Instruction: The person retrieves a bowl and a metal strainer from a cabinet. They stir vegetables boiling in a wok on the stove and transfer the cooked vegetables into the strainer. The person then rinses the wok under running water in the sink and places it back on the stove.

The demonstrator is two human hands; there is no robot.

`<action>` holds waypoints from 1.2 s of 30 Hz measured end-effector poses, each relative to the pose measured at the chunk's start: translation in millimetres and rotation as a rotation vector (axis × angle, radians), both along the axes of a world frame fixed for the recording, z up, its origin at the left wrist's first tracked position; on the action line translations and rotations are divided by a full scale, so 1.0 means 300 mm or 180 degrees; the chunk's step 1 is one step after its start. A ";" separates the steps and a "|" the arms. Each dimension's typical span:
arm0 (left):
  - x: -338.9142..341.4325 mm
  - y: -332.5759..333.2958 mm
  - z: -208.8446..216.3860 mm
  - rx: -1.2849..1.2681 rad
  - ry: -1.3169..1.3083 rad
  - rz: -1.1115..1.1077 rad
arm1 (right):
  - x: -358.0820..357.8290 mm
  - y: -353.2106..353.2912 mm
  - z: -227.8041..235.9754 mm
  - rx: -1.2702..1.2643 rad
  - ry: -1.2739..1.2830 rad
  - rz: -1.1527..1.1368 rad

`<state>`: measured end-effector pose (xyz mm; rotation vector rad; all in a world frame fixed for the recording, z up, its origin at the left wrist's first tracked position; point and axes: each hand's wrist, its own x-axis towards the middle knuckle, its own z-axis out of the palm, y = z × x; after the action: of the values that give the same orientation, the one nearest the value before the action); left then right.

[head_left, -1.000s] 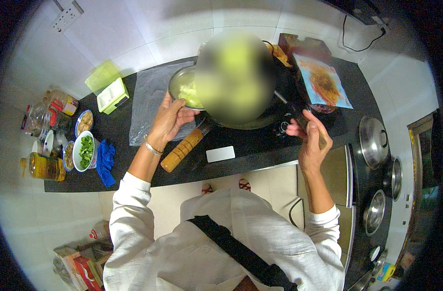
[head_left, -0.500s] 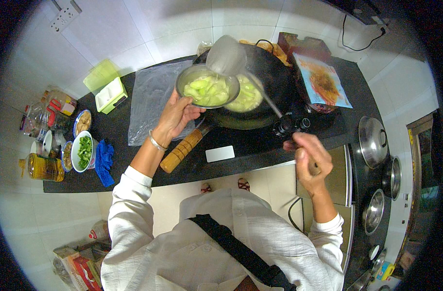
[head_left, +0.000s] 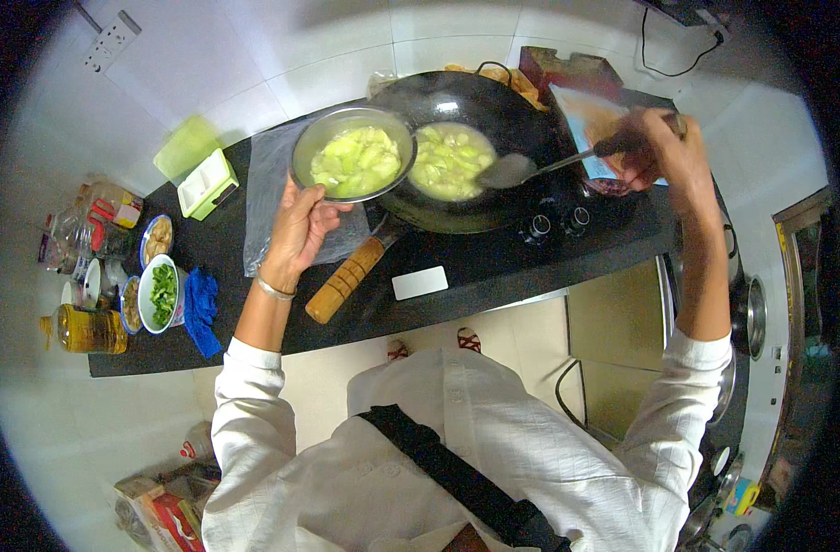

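Observation:
My left hand (head_left: 302,225) grips the near rim of a metal bowl (head_left: 403,190), holding it up at the left edge of the wok. Pale green vegetable slices (head_left: 357,162) fill much of the bowl. More of these slices (head_left: 448,156) sit in cloudy liquid inside the black wok (head_left: 475,101). In my right hand (head_left: 668,156) is the handle of a spatula (head_left: 507,171), reaching in from the right; its blade touches the right side of the food in the wok. The wok's wooden handle (head_left: 345,281) points toward me.
At the left stand a bowl of chopped green peppers (head_left: 164,292), a blue cloth (head_left: 200,308), an oil bottle (head_left: 91,329) and a green-and-white box (head_left: 207,184). A plastic sheet (head_left: 265,175) lies left of the wok. Stove knobs (head_left: 536,228) and a white card (head_left: 420,282) are in front.
The spatula has swung from above the bowl down into the wok. My right hand has moved up and right, while my left hand has shifted the bowl slightly left.

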<state>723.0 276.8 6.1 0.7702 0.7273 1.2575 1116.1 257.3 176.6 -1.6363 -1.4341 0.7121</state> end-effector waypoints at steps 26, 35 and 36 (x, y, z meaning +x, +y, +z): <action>-0.074 -0.115 0.012 -0.0138 -0.0062 0.0600 | -0.148 0.071 -0.642 0.0483 0.2358 0.0355; -0.080 -0.133 0.003 -0.0092 0.0034 0.0536 | -0.153 0.057 -0.638 0.0494 0.2198 0.0347; -0.074 -0.134 0.011 -0.0046 -0.0064 0.0520 | -0.155 0.054 -0.636 0.0491 0.2187 0.0336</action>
<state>700.8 236.6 9.4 0.6963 0.7946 1.4038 1069.6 273.5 -14.4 -1.0467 -1.0387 1.0665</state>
